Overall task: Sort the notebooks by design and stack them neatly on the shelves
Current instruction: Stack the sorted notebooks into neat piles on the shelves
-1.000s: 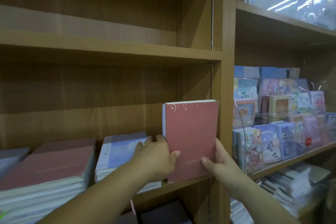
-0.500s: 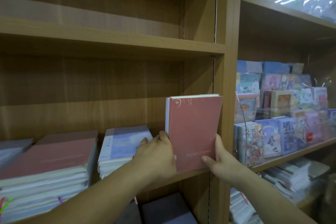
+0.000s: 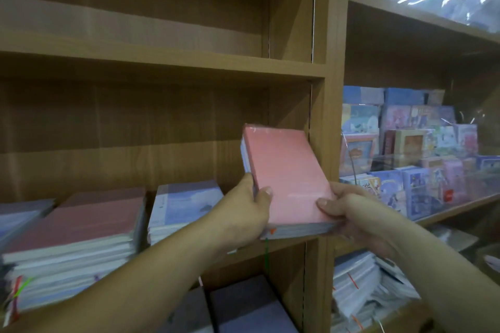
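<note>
Two hands share the load: our left hand [image 3: 243, 213] and right hand [image 3: 351, 213] each clamp a near corner of the pink notebook bundle [image 3: 286, 178], thumbs on the cover and fingers beneath. The bundle sits tilted at centre-right of the frame, above the shelf [image 3: 295, 243] edge and just right of the blue stack [image 3: 184, 205]. We should grip evenly, level the bundle, square its edges and lower it flat. The matching pink stack [image 3: 81, 222] at lower left looks like its proper home.
</note>
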